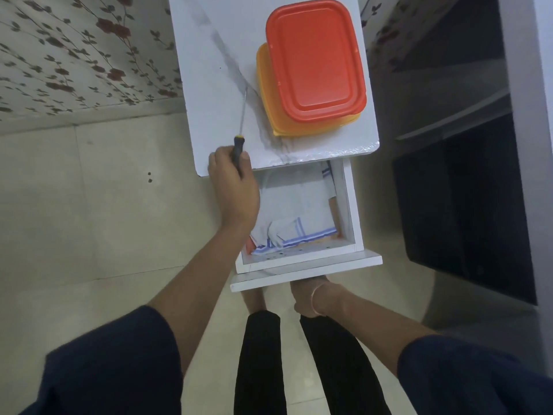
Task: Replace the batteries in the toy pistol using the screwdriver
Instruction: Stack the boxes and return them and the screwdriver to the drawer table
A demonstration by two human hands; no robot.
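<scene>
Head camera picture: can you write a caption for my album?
Left hand grips a screwdriver at the white cabinet top, above an open drawer.

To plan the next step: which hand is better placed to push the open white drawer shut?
Right hand: it is at the white drawer front. Left hand grips the black-and-yellow screwdriver.

Tabletop [215, 40] left half bare save screwdriver [238, 145]; 2 stacked boxes [314, 61] fill right. Open drawer [347, 205] holds cloth [296, 205].

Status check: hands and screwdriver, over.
Left hand grips screwdriver over cabinet top. Right hand at front of open drawer, fingers hidden. Toy pistol not in view.
</scene>
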